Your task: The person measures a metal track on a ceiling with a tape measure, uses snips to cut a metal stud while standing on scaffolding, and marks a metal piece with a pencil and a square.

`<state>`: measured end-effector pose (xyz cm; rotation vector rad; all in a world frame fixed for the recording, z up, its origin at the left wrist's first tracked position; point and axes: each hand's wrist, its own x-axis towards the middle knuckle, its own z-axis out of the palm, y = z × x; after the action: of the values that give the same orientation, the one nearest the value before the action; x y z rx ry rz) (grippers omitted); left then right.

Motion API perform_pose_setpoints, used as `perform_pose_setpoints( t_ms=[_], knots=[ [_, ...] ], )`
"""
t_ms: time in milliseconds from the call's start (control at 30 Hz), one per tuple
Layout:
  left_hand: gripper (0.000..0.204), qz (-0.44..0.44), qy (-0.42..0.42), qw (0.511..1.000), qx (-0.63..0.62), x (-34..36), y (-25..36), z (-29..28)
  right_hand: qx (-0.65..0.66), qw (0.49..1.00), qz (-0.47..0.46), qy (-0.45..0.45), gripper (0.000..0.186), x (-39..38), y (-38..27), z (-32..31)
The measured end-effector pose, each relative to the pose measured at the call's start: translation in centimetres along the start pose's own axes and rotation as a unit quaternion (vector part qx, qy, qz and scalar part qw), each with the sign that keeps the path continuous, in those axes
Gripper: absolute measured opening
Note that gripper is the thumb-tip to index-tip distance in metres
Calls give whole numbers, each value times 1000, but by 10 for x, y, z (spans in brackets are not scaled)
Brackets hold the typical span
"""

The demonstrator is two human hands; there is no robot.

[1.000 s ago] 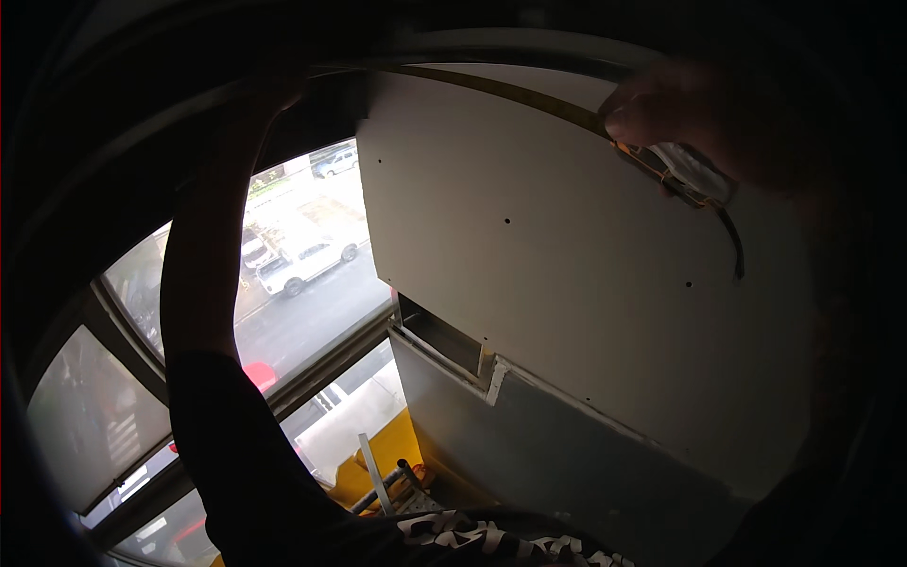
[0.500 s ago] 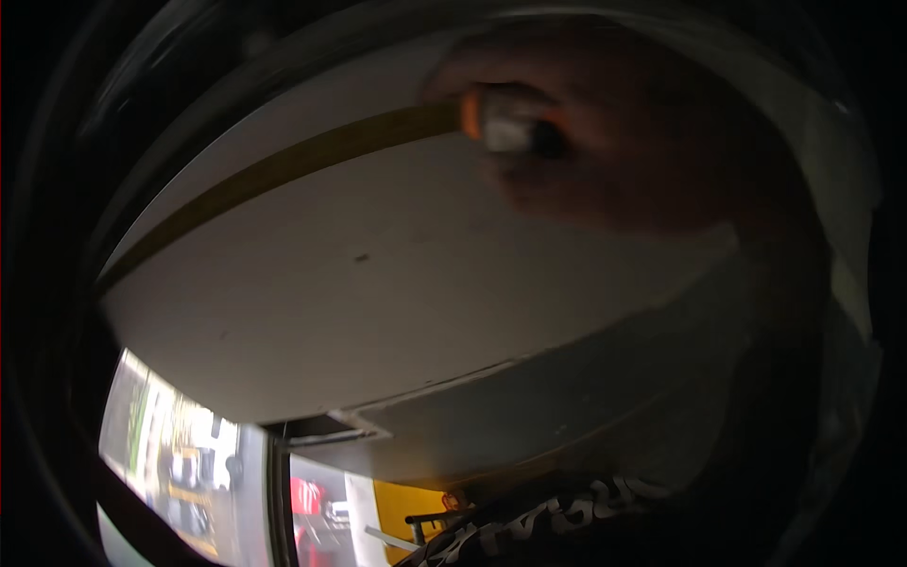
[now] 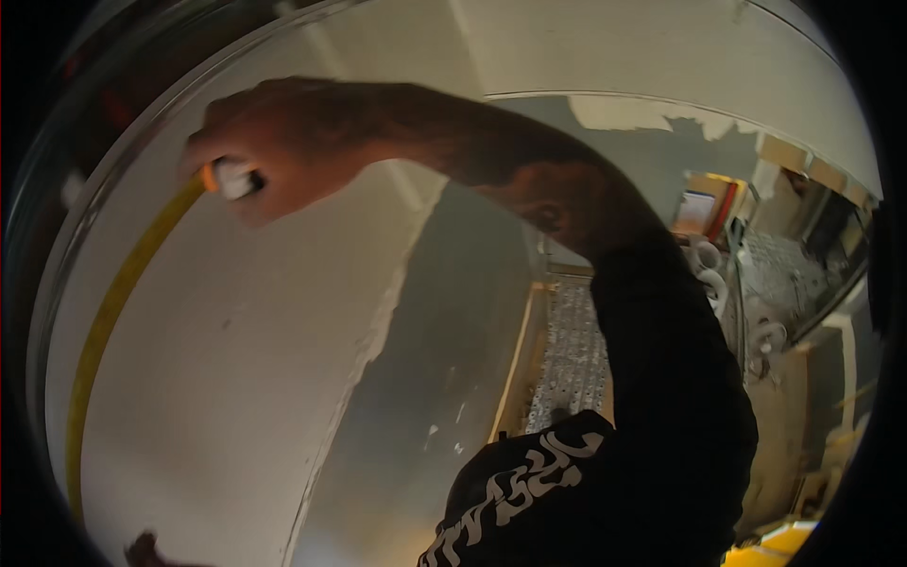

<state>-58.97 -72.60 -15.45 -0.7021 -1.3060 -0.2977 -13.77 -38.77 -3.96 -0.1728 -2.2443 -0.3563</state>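
Observation:
My right hand (image 3: 293, 142) is raised at the upper left, at the end of a bare forearm and a black sleeve. Its fingers are wrapped round a tape measure (image 3: 230, 179), with a pale case and an orange edge. From the case a yellow blade (image 3: 113, 302) curves down to the lower left, along a whitish panel (image 3: 236, 359). At the bottom left edge shows a small dark part of what looks like my left hand (image 3: 146, 550), near the lower blade. Its fingers are mostly cut off by the frame, and the blade's far end cannot be made out.
A grey wall section (image 3: 444, 312) with a ragged pale border adjoins the panel. To the right lie a metallic patterned floor strip (image 3: 567, 350), white rolls (image 3: 709, 269) and cardboard boxes (image 3: 784, 151). Something yellow (image 3: 779, 543) sits at the lower right.
The view has swung round, so the bright street opening is gone and the room at the right shows. My right hand, still on the tape measure, now appears farther left.

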Motion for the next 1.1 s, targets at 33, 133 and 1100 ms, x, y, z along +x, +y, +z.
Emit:
perform_pose_setpoints(
  t_ms=[33,133,1100],
  knots=[
    [47,-115,-83,934,-328,15,85,-5,-7,1000,-6,1,46,-11,15,2],
    [62,-215,-112,622,-744,78,278,-28,-8,1000,-5,13,48,-42,47,3],
    [31,-247,1,247,-937,356,803,27,-127,753,638,98,51,-565,197,-139]
  ],
)
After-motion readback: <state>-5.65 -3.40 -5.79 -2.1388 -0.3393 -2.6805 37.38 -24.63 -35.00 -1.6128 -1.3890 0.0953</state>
